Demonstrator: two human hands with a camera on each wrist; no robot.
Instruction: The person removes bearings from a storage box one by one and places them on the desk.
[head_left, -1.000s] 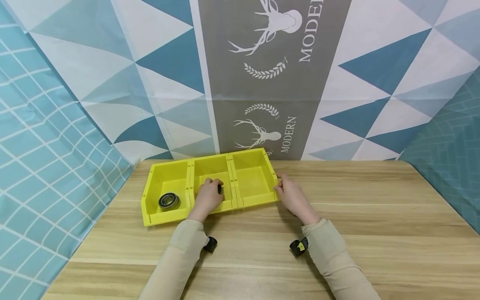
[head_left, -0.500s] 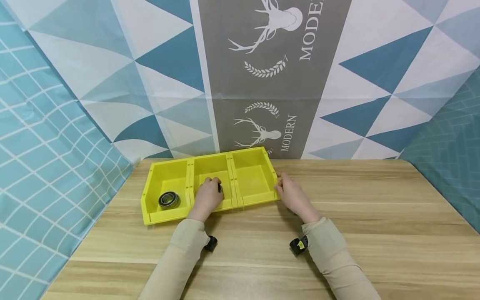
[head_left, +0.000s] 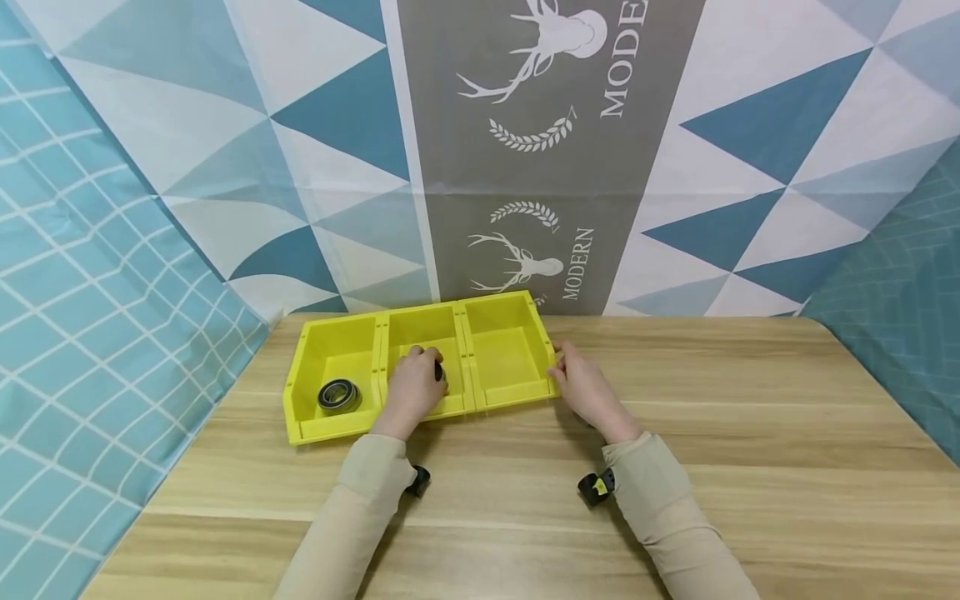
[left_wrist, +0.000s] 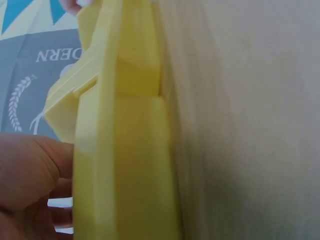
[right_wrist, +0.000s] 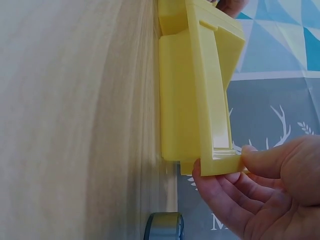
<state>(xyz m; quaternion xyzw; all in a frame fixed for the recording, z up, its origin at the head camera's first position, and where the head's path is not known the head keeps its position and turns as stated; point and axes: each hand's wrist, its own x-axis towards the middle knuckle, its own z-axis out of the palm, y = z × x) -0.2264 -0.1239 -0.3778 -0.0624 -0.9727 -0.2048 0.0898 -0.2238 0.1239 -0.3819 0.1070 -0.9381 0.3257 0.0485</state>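
Note:
A yellow three-compartment bin (head_left: pixel 510 354) stands on the wooden table. My left hand (head_left: pixel 412 387) reaches into its middle compartment, fingers curled at a dark ring-shaped bearing (head_left: pixel 439 372) that it mostly covers. In the left wrist view, the bin's front wall hides the left fingertips. Another bearing (head_left: pixel 339 395), black-faced with a metal rim, lies in the left compartment. My right hand (head_left: pixel 587 390) grips the bin's right end; the right wrist view shows the thumb on the rim's corner (right_wrist: pixel 227 164) and the fingers beneath it.
A short metal cylinder with a dark edge (right_wrist: pixel 165 227) is on the table near the right hand in the right wrist view. A patterned wall covering (head_left: pixel 517 175) rises behind the table (head_left: pixel 510 517).
The left hand shifts very slightly over the bearing in the middle compartment. The right hand keeps its grip on the bin's right end; the bin stays in place.

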